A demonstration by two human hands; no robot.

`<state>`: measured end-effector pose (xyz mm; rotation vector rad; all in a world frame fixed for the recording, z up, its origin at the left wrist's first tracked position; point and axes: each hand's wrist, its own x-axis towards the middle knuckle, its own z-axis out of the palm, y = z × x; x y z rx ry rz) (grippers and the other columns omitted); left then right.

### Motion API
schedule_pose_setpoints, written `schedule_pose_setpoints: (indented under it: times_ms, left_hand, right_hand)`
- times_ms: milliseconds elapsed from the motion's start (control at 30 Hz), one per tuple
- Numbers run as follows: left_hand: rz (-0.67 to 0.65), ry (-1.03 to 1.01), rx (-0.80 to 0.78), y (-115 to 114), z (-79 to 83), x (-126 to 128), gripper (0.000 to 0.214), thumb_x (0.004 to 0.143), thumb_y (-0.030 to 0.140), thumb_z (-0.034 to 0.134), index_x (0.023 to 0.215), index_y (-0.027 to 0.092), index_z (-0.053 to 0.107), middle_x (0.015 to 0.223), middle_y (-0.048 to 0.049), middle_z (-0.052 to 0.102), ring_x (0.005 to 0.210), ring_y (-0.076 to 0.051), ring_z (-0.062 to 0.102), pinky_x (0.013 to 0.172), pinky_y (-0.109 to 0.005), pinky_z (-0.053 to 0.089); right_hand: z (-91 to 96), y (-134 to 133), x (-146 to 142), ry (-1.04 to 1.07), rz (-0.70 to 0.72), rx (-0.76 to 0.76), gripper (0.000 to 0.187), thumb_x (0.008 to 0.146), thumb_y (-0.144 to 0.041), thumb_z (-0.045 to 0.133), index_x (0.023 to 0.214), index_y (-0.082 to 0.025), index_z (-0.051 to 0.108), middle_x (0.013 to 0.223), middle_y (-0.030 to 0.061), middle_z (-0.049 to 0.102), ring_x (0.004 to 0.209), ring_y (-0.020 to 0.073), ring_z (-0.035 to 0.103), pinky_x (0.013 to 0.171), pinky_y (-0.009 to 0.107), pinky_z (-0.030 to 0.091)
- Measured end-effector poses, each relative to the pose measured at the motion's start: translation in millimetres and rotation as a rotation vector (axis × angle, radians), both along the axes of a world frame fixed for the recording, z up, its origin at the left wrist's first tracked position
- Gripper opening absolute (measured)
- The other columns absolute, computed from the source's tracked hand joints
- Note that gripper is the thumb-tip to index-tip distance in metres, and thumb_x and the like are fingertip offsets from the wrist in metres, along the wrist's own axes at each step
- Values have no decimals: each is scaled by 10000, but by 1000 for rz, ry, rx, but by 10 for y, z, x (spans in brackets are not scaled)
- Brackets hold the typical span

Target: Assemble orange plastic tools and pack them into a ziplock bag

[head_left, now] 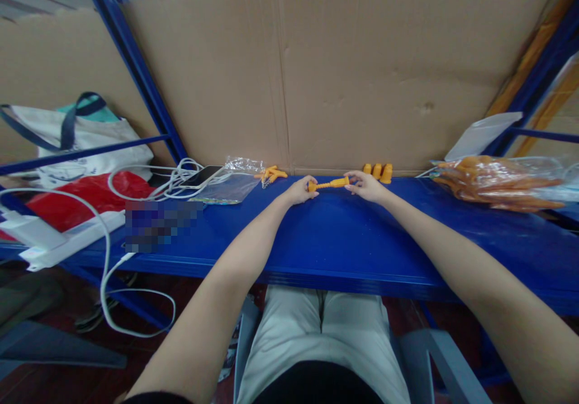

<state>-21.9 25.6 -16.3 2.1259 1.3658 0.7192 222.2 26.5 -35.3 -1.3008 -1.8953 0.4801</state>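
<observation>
Above the far part of the blue tabletop [348, 235], a long yellow-orange plastic piece [332, 184] with a threaded-looking shaft spans both hands. My left hand [302, 191] is closed round its left end, a wider knob-like part. At the thicker right end, my right hand [365, 187] pinches it between thumb and fingers. Just behind my right hand stand several small yellow-orange caps [386, 173] in a row against the cardboard. Left of my left hand lies a branched yellow-orange piece [274, 173] with a small chain [266, 181].
Clear plastic bags [235, 190], a phone [203, 176] and coiled white cables [183, 178] lie to the left, beside a power strip [67, 244]. A bag of orange parts [493, 181] sits at right. Cardboard [339, 72] walls the back; blue posts [145, 78] flank it.
</observation>
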Motion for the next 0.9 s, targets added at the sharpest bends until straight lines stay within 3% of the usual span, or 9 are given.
schedule_pose_setpoints:
  times_ms: [300,433,600,767,900]
  left_hand:
    - [49,-39,-10,-20,-38,49,331,840,62,639,1097,208,490,620,110,456,420,-39,453,442,-138,351]
    - [45,18,66,-43,-24,55,341,815,64,656,1087,202,502,643,96,489,455,-45,460,496,-155,390]
    - [37,62,109,-31,-9,50,350,774,64,687,1060,195,535,744,54,571,568,-70,534,638,-203,477]
    - [34,91,134,-27,1,51,342,763,74,713,1042,194,556,744,52,573,567,-72,524,642,-204,467]
    - [44,90,140,-9,-19,47,340,767,80,716,1048,194,562,709,65,559,527,-65,510,612,-200,452]
  right_hand:
    - [98,-76,36,170,43,-269,348,772,-346,791,1053,-162,696,801,79,705,552,112,587,525,247,517]
    - [134,-137,15,218,87,-340,326,821,-472,725,888,-153,703,750,91,714,536,104,573,494,214,469]
    - [164,-205,-64,248,6,-381,386,917,-475,603,738,-135,636,698,106,698,507,95,560,477,201,422]
    - [172,-219,-76,239,1,-430,343,953,-429,562,792,-133,626,713,108,707,546,112,605,504,209,423]
    - [161,-229,-38,232,76,-439,245,887,-282,674,1077,-138,616,782,70,731,600,116,635,548,207,437]
